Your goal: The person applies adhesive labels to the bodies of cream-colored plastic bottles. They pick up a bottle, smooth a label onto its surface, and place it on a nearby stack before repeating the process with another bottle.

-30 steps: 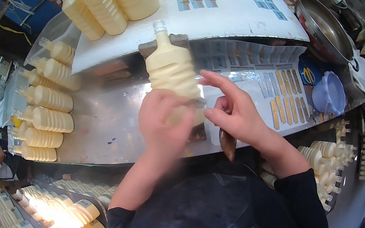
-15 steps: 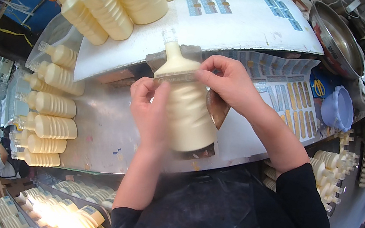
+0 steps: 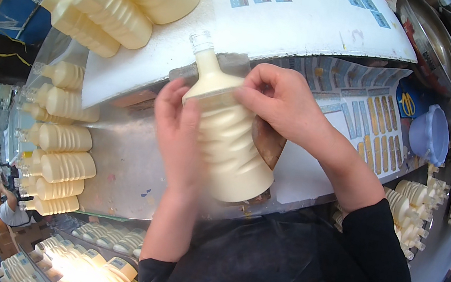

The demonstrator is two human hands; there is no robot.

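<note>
While the cream bottle (image 3: 230, 147) is sitting in front of me over the metal tabletop (image 3: 121, 172), clear neck pointing away and base toward me, I'm keeping both hands up at its shoulder. My right hand (image 3: 290, 101) is pinching, thumb and bent forefinger at the right end of a thin pale strip (image 3: 215, 94), which is running across the bottle just above the ribs. My left hand (image 3: 176, 136) is curling at the bottle's left edge, by the strip's other end; it's blurring, so I can't tell if it's gripping. A brown flat piece (image 3: 271, 142) is showing beside the bottle's right side, below my right hand; can't tell if I'm holding it. A grey block (image 3: 234, 63) is sticking out behind the neck. Label sheets (image 3: 379, 126) are lying to the right, near a lavender bucket (image 3: 429, 136). More ribbed bottles (image 3: 68, 138) are lining the left side.
</note>
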